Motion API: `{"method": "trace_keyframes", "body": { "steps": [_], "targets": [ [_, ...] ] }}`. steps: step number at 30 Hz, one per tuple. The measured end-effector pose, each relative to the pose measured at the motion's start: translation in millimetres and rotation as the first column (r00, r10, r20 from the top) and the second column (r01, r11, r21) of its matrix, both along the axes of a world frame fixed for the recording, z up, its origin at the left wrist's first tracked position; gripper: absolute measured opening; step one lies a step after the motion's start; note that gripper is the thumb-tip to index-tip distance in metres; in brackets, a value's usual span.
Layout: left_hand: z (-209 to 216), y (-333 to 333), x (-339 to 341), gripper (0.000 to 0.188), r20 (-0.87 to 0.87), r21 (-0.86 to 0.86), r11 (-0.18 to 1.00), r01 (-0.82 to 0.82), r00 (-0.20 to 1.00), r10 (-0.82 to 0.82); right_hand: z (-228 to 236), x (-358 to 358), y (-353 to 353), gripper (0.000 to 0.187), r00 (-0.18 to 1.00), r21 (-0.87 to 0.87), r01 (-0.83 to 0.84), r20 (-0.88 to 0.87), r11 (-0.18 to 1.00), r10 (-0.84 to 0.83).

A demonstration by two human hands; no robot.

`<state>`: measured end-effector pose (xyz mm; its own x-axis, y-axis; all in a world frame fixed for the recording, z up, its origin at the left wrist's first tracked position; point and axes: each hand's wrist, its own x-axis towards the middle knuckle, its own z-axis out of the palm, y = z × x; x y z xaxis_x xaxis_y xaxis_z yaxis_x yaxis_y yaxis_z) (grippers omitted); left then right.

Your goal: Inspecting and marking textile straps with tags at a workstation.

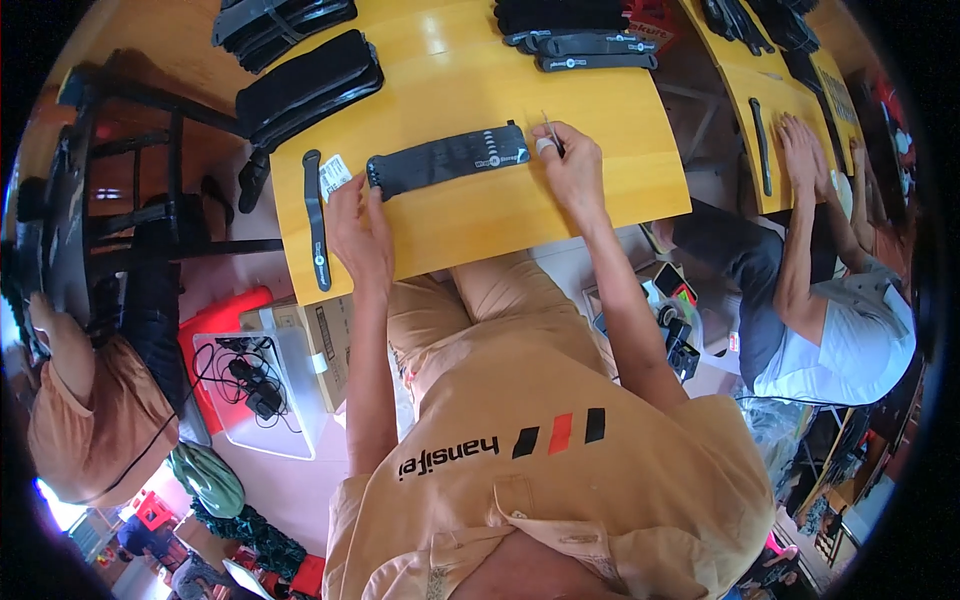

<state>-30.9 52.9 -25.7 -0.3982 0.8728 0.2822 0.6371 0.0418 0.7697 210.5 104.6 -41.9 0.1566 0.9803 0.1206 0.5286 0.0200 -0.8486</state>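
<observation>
A stack of black straps in a clear bag (450,160) lies across the yellow table in front of me. My left hand (360,235) rests at the bag's left end, thumb and fingers apart. Its fingertips meet a small white printed label (333,175). Just off the bag's right end, my right hand (575,175) is closed in a pinch. A thin, pointed item (547,124) sticks up from that grip, too small to name. Something white wraps one finger of this hand. A single black strap (315,220) lies left of my left hand.
Black strap bundles (310,88) are piled at the table's far left, others (575,45) at the far right. A co-worker's hands (800,155) rest on a second yellow table (780,185) to the right. A clear bin with cables (265,395) stands on the floor at left.
</observation>
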Motion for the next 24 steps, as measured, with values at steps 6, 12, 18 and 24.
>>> {"method": "trace_keyframes", "body": {
  "steps": [6, 12, 18, 24],
  "targets": [
    [2, -11, 23, 0.063, -0.522, -0.256, 0.861, 0.440, 0.687, -0.506, 13, -52, -42, 0.037, 0.859, 0.118, -0.282, 0.472, 0.952, 0.196],
    [-18, -7, 23, 0.072, -0.485, -0.367, 0.808, 0.461, 0.647, -0.589, 5, -59, -46, 0.050, 0.742, -0.094, -0.310, 0.599, 0.946, 0.302],
    [-17, -6, 22, 0.072, -0.488, -0.385, 0.803, 0.454, 0.639, -0.595, 10, -50, -45, 0.048, 0.708, -0.149, -0.251, 0.645, 0.957, 0.286],
    [-17, -6, 22, 0.073, -0.488, -0.383, 0.807, 0.450, 0.643, -0.590, 6, -13, -47, 0.047, 0.731, -0.104, -0.180, 0.651, 0.978, 0.204]
  ]
}}
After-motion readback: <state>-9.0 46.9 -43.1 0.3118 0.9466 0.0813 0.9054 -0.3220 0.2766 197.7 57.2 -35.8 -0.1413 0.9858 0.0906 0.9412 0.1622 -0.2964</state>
